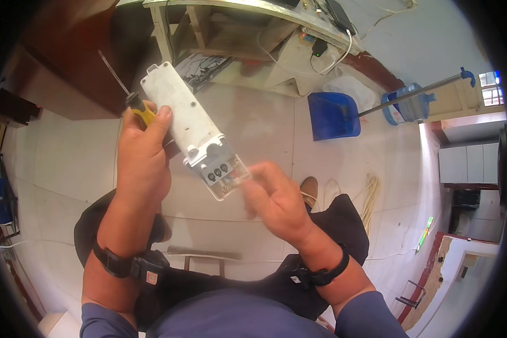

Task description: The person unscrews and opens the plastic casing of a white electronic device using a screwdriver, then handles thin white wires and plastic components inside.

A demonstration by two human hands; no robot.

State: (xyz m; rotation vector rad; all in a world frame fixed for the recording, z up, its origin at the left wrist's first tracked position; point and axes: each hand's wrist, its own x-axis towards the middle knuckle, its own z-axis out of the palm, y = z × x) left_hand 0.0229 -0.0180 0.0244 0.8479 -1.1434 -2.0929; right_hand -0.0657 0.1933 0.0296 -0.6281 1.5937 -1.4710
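My left hand (143, 138) is closed around a long white plastic electrical box (188, 110) and a screwdriver (143, 110) with a yellow and black handle. The screwdriver's thin shaft points up and away to the left, clear of the box. The box is tilted, its lower end toward my right hand. At that end an uncovered compartment shows a row of three dark round terminals (217, 173). Beside its right corner is my right hand (276, 200), with curled fingers blurred by motion. Whether those fingers touch the box or hold anything, I cannot tell.
Beyond the hands stands a worn bench (248, 14) with chargers and cables. A blue dustpan (333, 115) with a long handle and a large water bottle (407, 104) are at the far right. A cord coil (372, 197) lies on the tiled floor by my knee.
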